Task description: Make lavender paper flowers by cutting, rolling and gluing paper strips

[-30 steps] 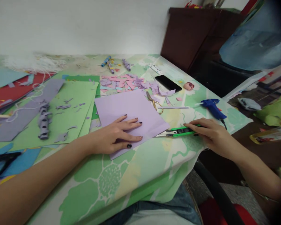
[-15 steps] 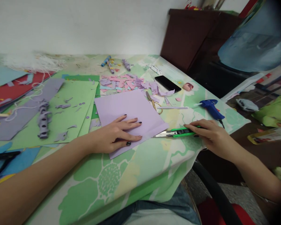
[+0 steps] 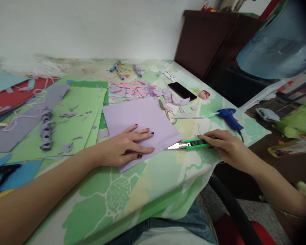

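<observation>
My left hand [image 3: 127, 146] lies flat with fingers spread on a lilac sheet of paper [image 3: 140, 119] on the table. My right hand [image 3: 225, 146] rests over the handle of a green utility knife [image 3: 191, 144] lying on the tablecloth. The knife's blade tip points at the right edge of the lilac sheet. The fingers curl over the knife's handle.
Gold scissors [image 3: 167, 110], a black phone [image 3: 182, 91] and a blue glue gun [image 3: 229, 117] lie beyond the knife. Paper scraps [image 3: 137, 89] are piled behind the sheet. Green paper [image 3: 66, 126] and grey strips lie left. The table edge [image 3: 209, 170] runs close to my right hand.
The knife and my right hand have slid slightly left toward the lilac sheet. My left hand has stayed where it was.
</observation>
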`<act>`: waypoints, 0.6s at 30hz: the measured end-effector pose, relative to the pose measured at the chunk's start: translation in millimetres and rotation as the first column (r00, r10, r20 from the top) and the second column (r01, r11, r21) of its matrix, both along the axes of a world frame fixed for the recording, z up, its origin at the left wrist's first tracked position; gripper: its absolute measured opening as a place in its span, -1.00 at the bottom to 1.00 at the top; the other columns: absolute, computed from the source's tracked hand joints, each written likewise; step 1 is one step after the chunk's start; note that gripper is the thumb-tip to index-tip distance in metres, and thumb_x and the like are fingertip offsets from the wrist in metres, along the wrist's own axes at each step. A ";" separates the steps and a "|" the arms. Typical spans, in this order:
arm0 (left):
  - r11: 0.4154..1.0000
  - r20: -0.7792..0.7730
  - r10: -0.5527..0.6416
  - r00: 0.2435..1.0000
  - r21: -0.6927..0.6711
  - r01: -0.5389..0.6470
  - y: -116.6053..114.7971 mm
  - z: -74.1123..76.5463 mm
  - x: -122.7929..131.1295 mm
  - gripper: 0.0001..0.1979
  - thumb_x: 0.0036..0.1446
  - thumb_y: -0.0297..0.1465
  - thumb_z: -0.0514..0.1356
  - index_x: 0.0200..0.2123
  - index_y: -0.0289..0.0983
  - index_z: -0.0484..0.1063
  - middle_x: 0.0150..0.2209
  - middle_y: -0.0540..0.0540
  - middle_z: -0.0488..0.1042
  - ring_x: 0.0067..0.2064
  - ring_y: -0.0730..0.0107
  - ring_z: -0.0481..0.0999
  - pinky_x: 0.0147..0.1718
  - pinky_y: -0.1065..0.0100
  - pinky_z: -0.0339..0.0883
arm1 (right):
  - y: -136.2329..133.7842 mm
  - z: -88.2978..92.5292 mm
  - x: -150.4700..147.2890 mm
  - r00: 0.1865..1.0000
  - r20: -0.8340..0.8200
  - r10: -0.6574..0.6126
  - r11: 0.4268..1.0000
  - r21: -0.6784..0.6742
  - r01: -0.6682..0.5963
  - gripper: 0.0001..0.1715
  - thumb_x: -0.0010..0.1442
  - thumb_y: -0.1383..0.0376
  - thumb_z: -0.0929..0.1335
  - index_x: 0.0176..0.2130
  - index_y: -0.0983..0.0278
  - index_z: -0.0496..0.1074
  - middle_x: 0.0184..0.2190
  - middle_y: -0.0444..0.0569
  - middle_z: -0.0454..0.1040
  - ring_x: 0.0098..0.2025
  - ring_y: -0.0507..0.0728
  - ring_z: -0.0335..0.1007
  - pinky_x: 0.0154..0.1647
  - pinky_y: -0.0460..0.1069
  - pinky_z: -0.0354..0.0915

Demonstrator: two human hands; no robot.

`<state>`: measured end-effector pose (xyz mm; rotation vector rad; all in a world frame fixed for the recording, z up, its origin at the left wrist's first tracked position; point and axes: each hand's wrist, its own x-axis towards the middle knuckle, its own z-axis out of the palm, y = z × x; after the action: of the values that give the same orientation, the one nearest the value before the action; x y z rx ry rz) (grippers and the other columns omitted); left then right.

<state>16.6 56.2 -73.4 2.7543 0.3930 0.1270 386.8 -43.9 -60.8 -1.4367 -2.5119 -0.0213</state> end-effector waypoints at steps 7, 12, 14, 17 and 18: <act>1.000 -0.015 0.007 1.000 -0.007 -0.007 0.0 0.7 0.3 -0.58 0.25 -0.40 0.04 0.14 0.05 0.28 0.33 -0.09 0.02 0.34 0.10 -0.04 0.24 -0.14 -0.27 | 0.2 1.3 -2.6 1.000 0.006 0.009 1.000 0.002 -0.009 -0.41 0.18 0.54 0.11 0.10 0.18 0.34 -0.07 0.10 0.42 -0.07 0.26 0.36 -0.13 0.18 0.26; 1.000 -0.015 0.005 1.000 -0.008 -0.005 0.1 0.6 0.2 -0.58 0.24 -0.41 0.04 0.14 0.05 0.28 0.33 -0.08 0.02 0.34 0.12 -0.04 0.24 -0.14 -0.27 | 0.5 1.2 -3.2 1.000 0.002 0.023 1.000 -0.002 -0.023 -0.39 0.17 0.55 0.11 0.12 0.17 0.32 -0.06 0.08 0.42 -0.07 0.25 0.36 -0.12 0.16 0.25; 1.000 -0.020 0.002 1.000 -0.005 -0.002 0.3 0.8 0.2 -0.58 0.24 -0.41 0.04 0.14 0.05 0.28 0.33 -0.09 0.02 0.34 0.13 -0.05 0.24 -0.14 -0.28 | 0.5 1.7 -3.0 1.000 0.002 0.027 1.000 0.003 -0.027 -0.39 0.17 0.55 0.11 0.12 0.17 0.32 -0.07 0.09 0.42 -0.08 0.25 0.36 -0.14 0.16 0.25; 1.000 -0.020 0.001 1.000 -0.005 -0.001 0.5 1.1 0.3 -0.58 0.25 -0.41 0.04 0.15 0.04 0.28 0.33 -0.10 0.02 0.34 0.12 -0.05 0.24 -0.14 -0.28 | 0.7 2.1 -4.4 1.000 0.010 0.020 1.000 0.008 -0.020 -0.40 0.18 0.55 0.11 0.11 0.18 0.33 -0.08 0.10 0.42 -0.08 0.25 0.37 -0.15 0.15 0.25; 1.000 -0.018 0.002 1.000 -0.008 -0.002 0.5 1.1 0.4 -0.58 0.24 -0.41 0.04 0.14 0.04 0.28 0.33 -0.10 0.02 0.34 0.12 -0.05 0.24 -0.14 -0.28 | 0.8 2.1 -5.0 1.000 0.010 0.017 1.000 0.013 -0.017 -0.41 0.19 0.55 0.11 0.11 0.18 0.33 -0.08 0.10 0.42 -0.08 0.25 0.37 -0.15 0.15 0.25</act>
<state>17.0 56.7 -72.3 2.7486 0.4003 0.1009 381.9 -43.0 -58.7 -1.4134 -2.5270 -0.0416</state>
